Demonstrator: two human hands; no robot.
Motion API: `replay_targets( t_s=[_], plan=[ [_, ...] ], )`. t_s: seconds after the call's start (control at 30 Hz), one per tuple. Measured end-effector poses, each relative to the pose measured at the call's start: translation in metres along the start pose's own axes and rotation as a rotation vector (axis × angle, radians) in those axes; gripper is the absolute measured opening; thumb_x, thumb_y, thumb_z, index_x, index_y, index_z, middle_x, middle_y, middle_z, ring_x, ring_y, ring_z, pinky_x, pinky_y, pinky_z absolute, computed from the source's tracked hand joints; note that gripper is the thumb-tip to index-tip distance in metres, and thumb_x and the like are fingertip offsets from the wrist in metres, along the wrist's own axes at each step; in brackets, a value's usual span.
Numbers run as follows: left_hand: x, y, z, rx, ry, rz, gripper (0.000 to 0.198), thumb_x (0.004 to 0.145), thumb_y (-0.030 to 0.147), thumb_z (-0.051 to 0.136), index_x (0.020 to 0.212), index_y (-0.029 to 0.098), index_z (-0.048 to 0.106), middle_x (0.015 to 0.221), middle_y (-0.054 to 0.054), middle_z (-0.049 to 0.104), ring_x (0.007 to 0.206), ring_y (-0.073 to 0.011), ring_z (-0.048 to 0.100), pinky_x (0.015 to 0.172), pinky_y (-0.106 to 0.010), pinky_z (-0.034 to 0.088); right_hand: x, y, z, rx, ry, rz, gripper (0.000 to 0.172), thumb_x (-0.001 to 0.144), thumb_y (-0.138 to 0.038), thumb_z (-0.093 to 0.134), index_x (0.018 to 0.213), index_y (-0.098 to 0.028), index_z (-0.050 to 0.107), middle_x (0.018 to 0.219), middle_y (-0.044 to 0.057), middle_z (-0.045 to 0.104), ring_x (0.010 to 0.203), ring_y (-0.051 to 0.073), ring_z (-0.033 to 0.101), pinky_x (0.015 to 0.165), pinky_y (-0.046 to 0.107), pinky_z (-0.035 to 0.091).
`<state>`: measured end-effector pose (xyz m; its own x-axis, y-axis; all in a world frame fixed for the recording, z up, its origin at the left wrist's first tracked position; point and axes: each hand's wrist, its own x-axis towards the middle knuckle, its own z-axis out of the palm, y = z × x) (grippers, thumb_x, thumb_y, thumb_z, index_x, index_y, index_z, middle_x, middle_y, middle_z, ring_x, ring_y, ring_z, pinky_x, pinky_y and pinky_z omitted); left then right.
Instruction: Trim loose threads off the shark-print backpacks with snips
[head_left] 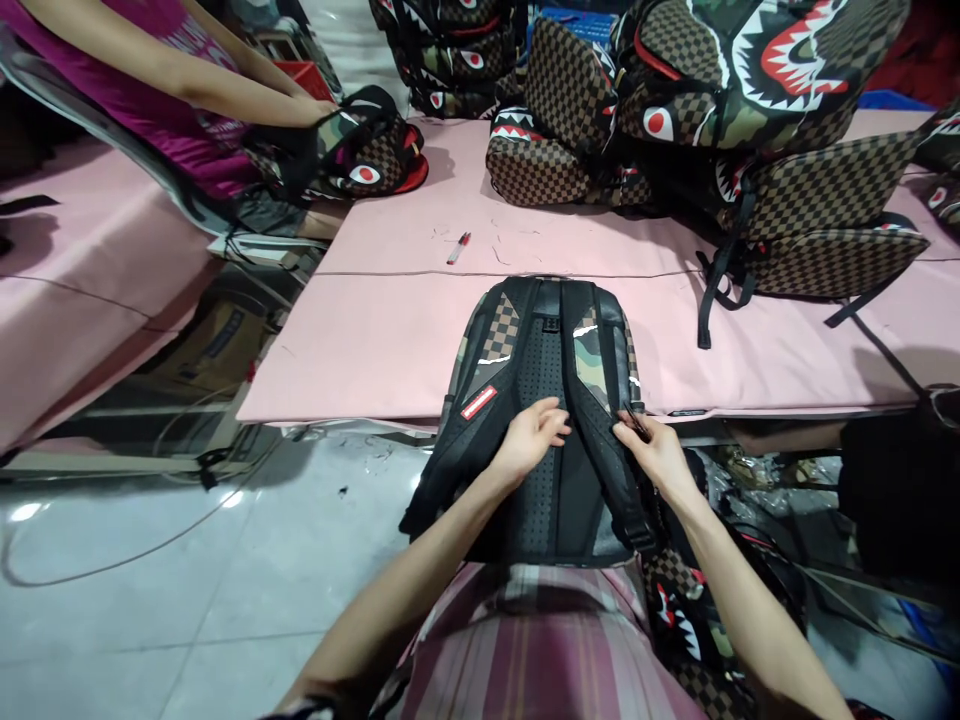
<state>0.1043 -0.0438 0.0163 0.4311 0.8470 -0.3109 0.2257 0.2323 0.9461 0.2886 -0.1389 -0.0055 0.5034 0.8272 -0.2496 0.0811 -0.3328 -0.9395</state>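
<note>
A backpack (550,490) lies back side up, leaning from the pink table's edge onto my lap. Its black padded straps carry checkered and camouflage panels, and a red label (478,402) sits on the left one. Over the mesh back panel is my left hand (531,438), empty, with fingers loosely bent and apart. At the outer edge of the right strap, my right hand (654,452) is closed on a small, thin dark tool (634,426). Its kind is too small to make out.
A pen (458,248) and thread scraps lie on the pink table (360,340). Several similar backpacks (780,80) are piled at the back right. At left, a co-worker's arm (172,75) reaches to another backpack (375,165). More bags (686,610) are below at my right.
</note>
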Motion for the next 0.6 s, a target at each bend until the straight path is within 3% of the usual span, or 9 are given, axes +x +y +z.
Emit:
replay_targets(
  t_s=[0.1, 0.2, 0.33, 0.6],
  plan=[
    [0.012, -0.002, 0.021, -0.246, -0.075, -0.135, 0.02, 0.078, 0.027, 0.055, 0.086, 0.01, 0.06, 0.077, -0.007, 0.063, 0.065, -0.0116, 0.059, 0.055, -0.021, 0.047, 0.007, -0.008, 0.018, 0.172, -0.037, 0.088, 0.039, 0.051, -0.043, 0.076, 0.075, -0.014, 0.066, 0.062, 0.0, 0.059, 0.057, 0.012, 0.05, 0.055, 0.025, 0.039],
    [0.012, 0.001, 0.025, -0.299, -0.117, -0.127, 0.023, 0.072, 0.033, 0.062, 0.065, 0.011, 0.058, 0.064, -0.003, 0.059, 0.058, -0.0089, 0.055, 0.048, -0.016, 0.043, 0.006, -0.013, 0.021, 0.215, -0.081, 0.139, 0.045, 0.048, -0.046, 0.076, 0.075, -0.013, 0.063, 0.046, -0.008, 0.04, 0.04, 0.005, 0.028, 0.04, 0.022, 0.022],
    [0.006, 0.003, 0.021, -0.35, -0.178, -0.102, 0.021, 0.064, 0.031, 0.068, 0.071, 0.011, 0.063, 0.067, -0.002, 0.059, 0.062, -0.0089, 0.056, 0.05, -0.016, 0.046, 0.002, -0.014, 0.015, 0.264, -0.101, 0.184, 0.048, 0.044, -0.045, 0.078, 0.074, -0.013, 0.06, 0.046, -0.01, 0.032, 0.04, 0.003, 0.021, 0.04, 0.021, 0.014],
    [0.005, 0.002, 0.024, -0.337, -0.149, -0.107, 0.017, 0.058, 0.023, 0.068, 0.071, 0.013, 0.063, 0.062, 0.003, 0.054, 0.055, -0.0062, 0.052, 0.049, -0.016, 0.045, 0.006, -0.013, 0.014, 0.295, -0.139, 0.222, 0.046, 0.044, -0.043, 0.08, 0.073, -0.012, 0.059, 0.046, -0.011, 0.029, 0.04, 0.002, 0.017, 0.041, 0.023, 0.01]
  ],
)
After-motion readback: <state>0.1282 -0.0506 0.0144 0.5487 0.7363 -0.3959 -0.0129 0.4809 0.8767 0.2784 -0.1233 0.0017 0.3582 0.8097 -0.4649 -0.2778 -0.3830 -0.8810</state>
